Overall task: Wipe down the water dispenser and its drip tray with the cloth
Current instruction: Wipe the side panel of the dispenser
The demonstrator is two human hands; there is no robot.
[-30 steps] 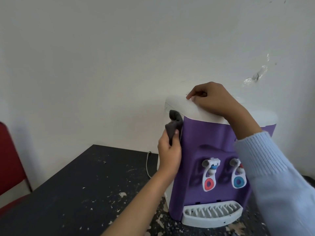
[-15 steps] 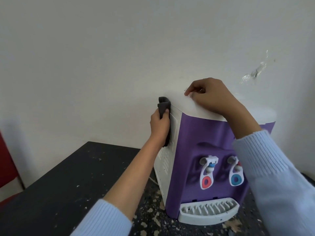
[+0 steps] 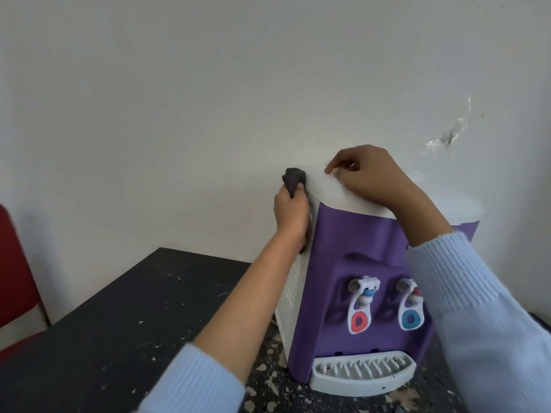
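Note:
A purple and white water dispenser [image 3: 351, 242] stands on a dark table, with two taps and a white drip tray [image 3: 362, 372] at its base. My left hand [image 3: 292, 214] grips a dark grey cloth [image 3: 85, 180] against the top of the dispenser's white left side panel. My right hand [image 3: 368, 175] rests on the white top, fingers curled and pressing down. Both sleeves are light blue.
The dark table [image 3: 119, 323] is speckled with pale flakes of debris. A white wall stands close behind the dispenser. A red chair [image 3: 15, 269] shows at the left edge.
My left hand has moved up the left side panel with the cloth, from near the front corner to the top back edge. My right hand has stayed on the top.

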